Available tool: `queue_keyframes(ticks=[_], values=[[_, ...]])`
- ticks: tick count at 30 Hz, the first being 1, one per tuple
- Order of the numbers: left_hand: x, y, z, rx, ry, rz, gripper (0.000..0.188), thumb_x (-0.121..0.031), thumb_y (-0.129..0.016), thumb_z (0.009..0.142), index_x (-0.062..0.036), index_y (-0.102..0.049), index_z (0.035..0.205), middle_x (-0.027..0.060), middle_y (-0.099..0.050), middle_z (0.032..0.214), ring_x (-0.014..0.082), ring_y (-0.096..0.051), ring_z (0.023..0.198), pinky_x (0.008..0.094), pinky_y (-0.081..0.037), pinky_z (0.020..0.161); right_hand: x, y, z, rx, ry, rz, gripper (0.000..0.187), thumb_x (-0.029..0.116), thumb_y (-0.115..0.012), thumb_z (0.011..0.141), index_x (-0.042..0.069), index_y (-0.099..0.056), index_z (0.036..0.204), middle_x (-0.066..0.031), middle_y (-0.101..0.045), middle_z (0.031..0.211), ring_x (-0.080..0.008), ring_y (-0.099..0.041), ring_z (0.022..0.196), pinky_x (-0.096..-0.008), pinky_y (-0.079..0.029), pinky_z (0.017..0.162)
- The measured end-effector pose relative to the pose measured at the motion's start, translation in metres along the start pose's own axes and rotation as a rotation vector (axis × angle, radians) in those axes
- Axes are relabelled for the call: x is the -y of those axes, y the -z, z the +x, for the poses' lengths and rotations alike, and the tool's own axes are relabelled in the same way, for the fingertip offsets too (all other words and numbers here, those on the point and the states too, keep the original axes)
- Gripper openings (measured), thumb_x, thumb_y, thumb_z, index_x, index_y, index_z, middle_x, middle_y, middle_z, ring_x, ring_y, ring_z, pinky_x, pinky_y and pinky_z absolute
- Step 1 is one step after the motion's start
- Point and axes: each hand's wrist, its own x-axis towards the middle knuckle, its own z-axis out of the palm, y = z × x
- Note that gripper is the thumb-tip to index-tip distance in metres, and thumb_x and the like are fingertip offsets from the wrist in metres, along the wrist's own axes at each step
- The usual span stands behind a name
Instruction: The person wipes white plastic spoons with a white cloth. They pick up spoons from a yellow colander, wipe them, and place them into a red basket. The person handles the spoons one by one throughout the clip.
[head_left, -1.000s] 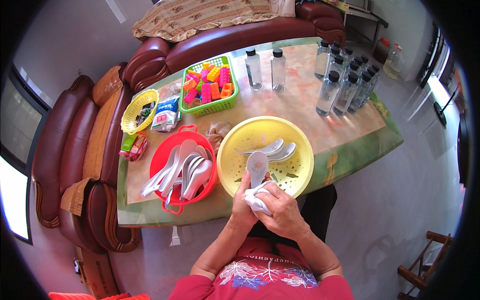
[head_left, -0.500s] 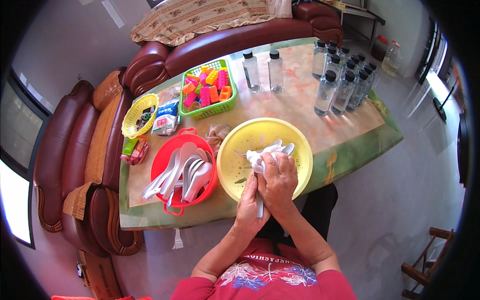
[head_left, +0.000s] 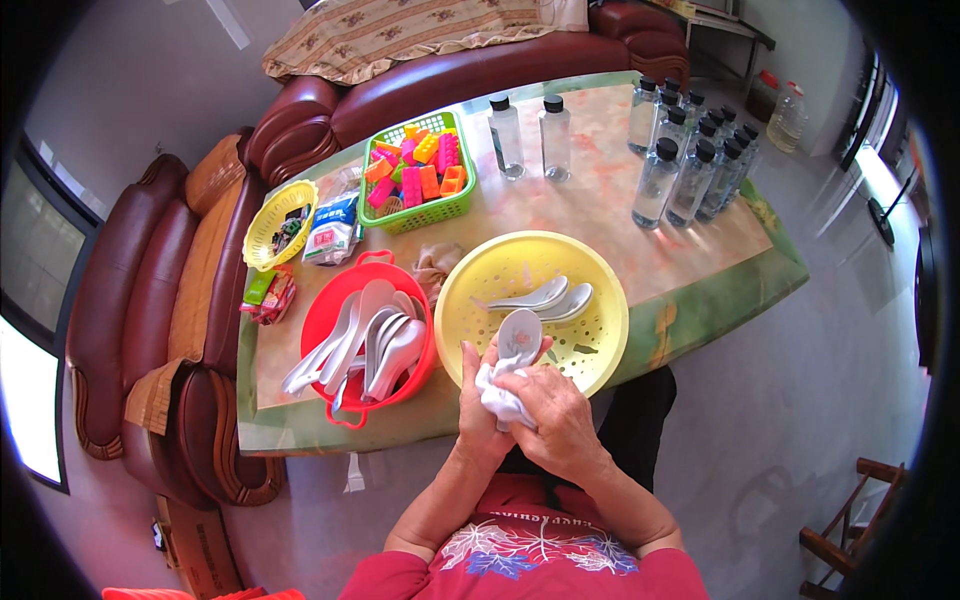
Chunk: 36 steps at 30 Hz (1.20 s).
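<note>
A white soup spoon [head_left: 519, 335] is held bowl-up over the near edge of the yellow colander [head_left: 470, 270]. My left hand [head_left: 480, 418] is closed around it from the left and behind, with the thumb raised. A crumpled white cloth [head_left: 504, 400] wraps the lower part of the spoon and hides its handle. My right hand [head_left: 562, 420] pinches this cloth against the spoon. Inside the colander lie a few more white spoons [head_left: 545, 295], their handles pointing left. To the left, a red basin [head_left: 318, 335] with two handles holds several white spoons and ladles [head_left: 372, 330].
Behind stand a green basket [head_left: 420, 217] of toy blocks, a yellow basket [head_left: 262, 232] and a white-blue packet [head_left: 332, 235]. Clear bottles [head_left: 690, 185] with black caps crowd the table's right side; two bottles [head_left: 555, 140] stand farther left. A brown cloth [head_left: 437, 265] lies between basin and colander.
Both hands have drawn back toward me. The spoon's bowl now shows above the cloth, where its handle pointed down toward me before. The cloth has moved from the colander's middle to its near edge.
</note>
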Motion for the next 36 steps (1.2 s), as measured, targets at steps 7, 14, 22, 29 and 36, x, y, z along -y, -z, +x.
queue_keyframes(ticks=[7, 14, 22, 29, 36], values=[[-0.003, -0.003, -0.004, -0.049, -0.034, -0.015, 0.047, -0.037, -0.031, 0.098, -0.0036, -0.039, 0.130, 0.0177, -0.051, 0.126, 0.0244, -0.055, 0.108, 0.0367, -0.044, 0.093, 0.002, 0.003, -0.008, 0.032, 0.081, 0.252, 0.046, 0.003, -0.069, 0.061, 0.006, -0.055, 0.104, -0.0134, -0.057, 0.092, -0.0324, -0.056, 0.088, -0.0417, -0.045, 0.076], [0.011, 0.001, -0.012, 0.066, -0.028, -0.120, 0.044, -0.032, -0.028, 0.099, -0.0062, -0.036, 0.134, 0.0081, -0.046, 0.131, 0.0209, -0.044, 0.120, 0.0352, -0.033, 0.104, -0.017, -0.004, 0.028, -0.299, 0.183, -0.259, 0.041, 0.007, -0.066, 0.062, 0.005, -0.058, 0.102, -0.0115, -0.055, 0.091, -0.0298, -0.054, 0.082, -0.0397, -0.043, 0.070], [0.014, -0.009, -0.002, -0.072, -0.103, 0.136, 0.041, -0.027, -0.028, 0.100, -0.0059, -0.035, 0.134, 0.0086, -0.044, 0.131, 0.0192, -0.044, 0.119, 0.0341, -0.034, 0.103, -0.016, -0.018, 0.027, -0.389, -0.001, -0.514, 0.031, 0.011, -0.069, 0.064, 0.006, -0.059, 0.093, -0.0104, -0.055, 0.090, -0.0288, -0.054, 0.081, -0.0400, -0.044, 0.070], [0.009, -0.002, -0.003, -0.094, -0.059, 0.028, 0.042, -0.034, -0.030, 0.099, -0.0060, -0.042, 0.128, 0.0115, -0.054, 0.119, 0.0215, -0.052, 0.109, 0.0357, -0.039, 0.098, -0.008, -0.006, 0.015, -0.116, -0.024, -0.299, 0.030, 0.013, -0.066, 0.065, 0.005, -0.057, 0.093, -0.0121, -0.055, 0.090, -0.0296, -0.056, 0.082, -0.0399, -0.046, 0.070], [-0.006, 0.007, 0.001, -0.254, -0.141, 0.247, 0.040, -0.035, -0.044, 0.095, -0.0087, -0.044, 0.125, 0.0131, -0.059, 0.112, 0.0194, -0.058, 0.094, 0.0322, -0.048, 0.077, 0.008, 0.000, -0.010, 0.064, 0.023, -0.002, 0.033, 0.011, -0.068, 0.067, 0.005, -0.055, 0.097, -0.0139, -0.054, 0.091, -0.0313, -0.056, 0.085, -0.0400, -0.047, 0.072]])
